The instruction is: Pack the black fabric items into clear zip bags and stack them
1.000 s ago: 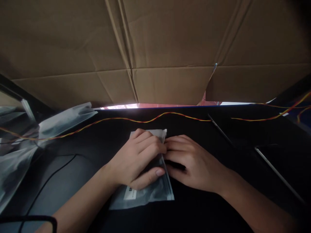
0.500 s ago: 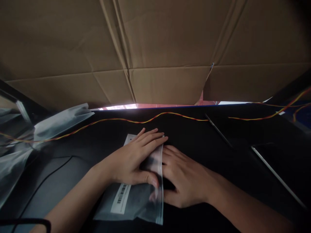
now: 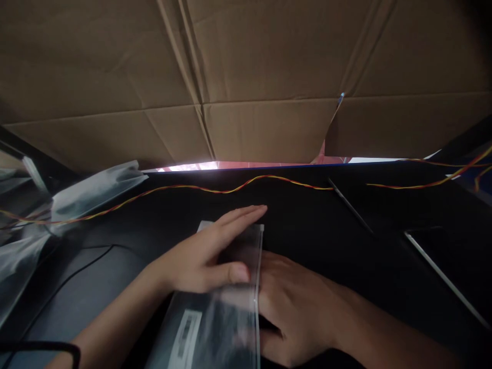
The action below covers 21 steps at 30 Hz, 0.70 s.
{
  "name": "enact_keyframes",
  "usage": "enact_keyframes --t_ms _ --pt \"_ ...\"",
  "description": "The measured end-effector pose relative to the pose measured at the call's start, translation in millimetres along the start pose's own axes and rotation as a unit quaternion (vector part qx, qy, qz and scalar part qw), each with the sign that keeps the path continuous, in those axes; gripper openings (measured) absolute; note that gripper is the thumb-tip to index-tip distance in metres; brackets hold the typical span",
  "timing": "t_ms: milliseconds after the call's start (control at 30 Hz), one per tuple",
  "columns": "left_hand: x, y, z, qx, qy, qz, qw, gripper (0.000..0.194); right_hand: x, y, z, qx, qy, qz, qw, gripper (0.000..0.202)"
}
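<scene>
A clear zip bag (image 3: 215, 328) with a white barcode label (image 3: 185, 338) lies on the black table, its zip edge facing right. My left hand (image 3: 207, 256) is open across the bag's upper part, fingers stretched to the right and thumb apart. From the right, my right hand (image 3: 288, 307) reaches into the bag's open edge; its fingers show faintly through the plastic, spread apart. What those fingers touch inside is too blurred to make out.
A twisted red and yellow wire (image 3: 226, 191) runs across the table's back. Crumpled plastic bags (image 3: 96, 189) lie at the left near a thin black cable (image 3: 73, 274). Two dark flat devices, one silver-edged (image 3: 446, 277), lie at the right. Cardboard (image 3: 265, 56) stands behind.
The bag and my right hand have moved down, nearer to me. My left hand's fingers have come closer together and its palm has tilted. The view has shifted slightly.
</scene>
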<state>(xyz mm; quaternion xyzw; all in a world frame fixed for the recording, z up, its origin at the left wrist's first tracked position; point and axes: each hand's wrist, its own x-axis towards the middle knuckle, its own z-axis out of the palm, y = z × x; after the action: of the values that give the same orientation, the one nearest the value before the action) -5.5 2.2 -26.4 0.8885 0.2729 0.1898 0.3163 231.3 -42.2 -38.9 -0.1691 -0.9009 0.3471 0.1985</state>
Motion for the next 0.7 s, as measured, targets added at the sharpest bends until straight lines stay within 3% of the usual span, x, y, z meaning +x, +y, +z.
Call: enact_keyframes --t_ms 67,167,333,467,600,700 --pt "-4.8 -5.2 -9.2 -0.023 -0.036 -0.013 0.999 0.088 -1.7 0.4 -1.1 -0.009 -0.022 -0.001 1.000 0.043" --pt "-6.9 -12.1 -13.1 0.008 -0.077 -0.029 0.997 0.103 -2.6 1.5 6.9 -0.045 -0.003 0.006 0.999 0.042" --pt "2.0 -11.4 0.1 0.020 -0.048 -0.041 0.998 0.108 -4.7 -0.6 28.6 -0.064 0.072 0.019 0.995 0.054" --pt "8.3 -3.9 7.5 0.029 -0.048 -0.052 0.997 0.107 -11.1 -2.3 33.6 -0.038 0.014 0.004 0.999 0.069" --pt "8.3 0.3 5.1 0.042 -0.021 -0.045 0.998 0.090 -12.7 -1.6 28.9 -0.002 -0.025 -0.001 1.000 0.075" --pt "7.0 -0.8 -1.7 0.051 0.041 -0.082 0.994 0.055 -9.7 0.2 25.1 0.007 -0.018 -0.026 0.999 0.079"
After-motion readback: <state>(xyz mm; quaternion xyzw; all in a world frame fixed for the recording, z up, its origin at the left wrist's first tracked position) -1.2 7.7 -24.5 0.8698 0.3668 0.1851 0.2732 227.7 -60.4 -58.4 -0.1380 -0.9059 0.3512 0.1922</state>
